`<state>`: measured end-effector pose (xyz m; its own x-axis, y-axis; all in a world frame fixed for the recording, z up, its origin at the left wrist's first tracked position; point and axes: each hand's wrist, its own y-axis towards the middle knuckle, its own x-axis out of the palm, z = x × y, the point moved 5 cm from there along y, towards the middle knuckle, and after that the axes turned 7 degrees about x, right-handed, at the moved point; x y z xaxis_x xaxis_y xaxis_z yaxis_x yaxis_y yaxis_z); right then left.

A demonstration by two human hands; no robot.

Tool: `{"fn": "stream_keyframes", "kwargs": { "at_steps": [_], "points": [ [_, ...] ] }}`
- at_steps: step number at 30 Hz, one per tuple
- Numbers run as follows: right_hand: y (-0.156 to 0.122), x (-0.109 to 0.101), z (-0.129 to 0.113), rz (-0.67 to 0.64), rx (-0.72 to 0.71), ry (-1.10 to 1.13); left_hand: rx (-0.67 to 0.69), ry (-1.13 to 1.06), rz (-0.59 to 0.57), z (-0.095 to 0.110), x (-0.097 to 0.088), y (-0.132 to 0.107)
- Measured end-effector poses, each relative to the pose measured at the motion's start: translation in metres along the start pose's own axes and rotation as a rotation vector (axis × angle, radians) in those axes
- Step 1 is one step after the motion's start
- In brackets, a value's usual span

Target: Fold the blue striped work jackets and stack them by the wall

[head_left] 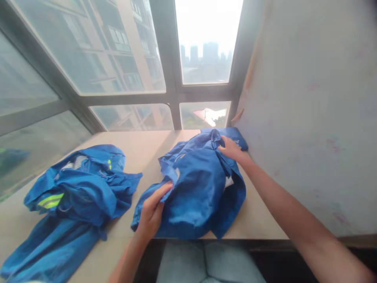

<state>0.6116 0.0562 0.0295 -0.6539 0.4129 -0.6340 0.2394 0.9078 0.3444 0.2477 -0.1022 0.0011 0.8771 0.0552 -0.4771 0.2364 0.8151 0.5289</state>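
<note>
A crumpled blue jacket (197,188) lies on the pale table (141,149) in front of me, its lower edge hanging over the table's front. My left hand (151,212) pinches the jacket's near left edge, thumb and fingers closed on the cloth. My right hand (231,149) reaches to the far right part of the jacket and grips a fold of it near the wall. A small white patch of lining shows at the jacket's right side.
A pile of more blue garments (79,188) with yellow-green reflective stripes lies on the left of the table. Large windows (129,59) stand behind the table. A pale wall (309,110) runs close along the right. Light cushions (206,263) show below the table's front edge.
</note>
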Motion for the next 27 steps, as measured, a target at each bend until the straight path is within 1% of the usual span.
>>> {"fn": "stream_keyframes", "kwargs": {
  "at_steps": [1, 2, 3, 4, 5, 6, 8, 10, 13, 15, 17, 19, 20, 21, 22, 23, 25, 27],
  "points": [
    [-0.023, 0.011, 0.020, -0.015, 0.049, -0.032, 0.098, 0.059, -0.228, -0.001, 0.034, -0.021],
    [-0.050, 0.020, 0.042, -0.022, 0.109, -0.065, 0.188, 0.144, -0.407, -0.003, 0.062, -0.042],
    [-0.080, 0.025, 0.063, 0.010, 0.156, -0.072, 0.236, 0.245, -0.539, -0.007, 0.085, -0.060],
    [-0.110, 0.028, 0.083, 0.055, 0.216, -0.072, 0.249, 0.339, -0.614, -0.012, 0.101, -0.074],
    [-0.140, 0.029, 0.101, 0.088, 0.268, -0.070, 0.253, 0.416, -0.660, -0.017, 0.113, -0.084],
    [-0.167, 0.028, 0.116, 0.124, 0.326, -0.063, 0.244, 0.470, -0.681, -0.020, 0.120, -0.090],
    [-0.210, 0.027, 0.138, 0.139, 0.426, -0.014, 0.226, 0.510, -0.685, -0.023, 0.126, -0.093],
    [-0.237, 0.026, 0.147, 0.131, 0.526, 0.060, 0.212, 0.505, -0.670, -0.022, 0.126, -0.090],
    [-0.259, 0.037, 0.145, 0.059, 0.649, 0.162, 0.177, 0.506, -0.626, -0.023, 0.125, -0.083],
    [-0.266, 0.050, 0.132, -0.023, 0.654, 0.177, 0.144, 0.522, -0.581, -0.026, 0.127, -0.080],
    [-0.267, 0.059, 0.114, -0.096, 0.602, 0.173, 0.113, 0.547, -0.535, -0.031, 0.130, -0.077],
    [-0.256, 0.057, 0.097, -0.134, 0.519, 0.206, 0.076, 0.581, -0.499, -0.037, 0.131, -0.071],
    [-0.245, 0.049, 0.089, -0.133, 0.475, 0.239, 0.045, 0.606, -0.481, -0.042, 0.130, -0.067],
    [-0.231, 0.036, 0.083, -0.112, 0.433, 0.275, 0.007, 0.636, -0.465, -0.046, 0.128, -0.063],
    [-0.213, 0.018, 0.078, -0.065, 0.398, 0.308, -0.036, 0.669, -0.448, -0.052, 0.125, -0.058],
    [-0.194, -0.004, 0.076, 0.006, 0.383, 0.331, -0.080, 0.703, -0.430, -0.057, 0.120, -0.053],
    [-0.156, -0.054, 0.077, 0.168, 0.397, 0.340, -0.143, 0.760, -0.393, -0.066, 0.109, -0.044],
    [-0.125, -0.103, 0.077, 0.339, 0.400, 0.282, -0.167, 0.777, -0.364, -0.073, 0.098, -0.038]
  ]
}}
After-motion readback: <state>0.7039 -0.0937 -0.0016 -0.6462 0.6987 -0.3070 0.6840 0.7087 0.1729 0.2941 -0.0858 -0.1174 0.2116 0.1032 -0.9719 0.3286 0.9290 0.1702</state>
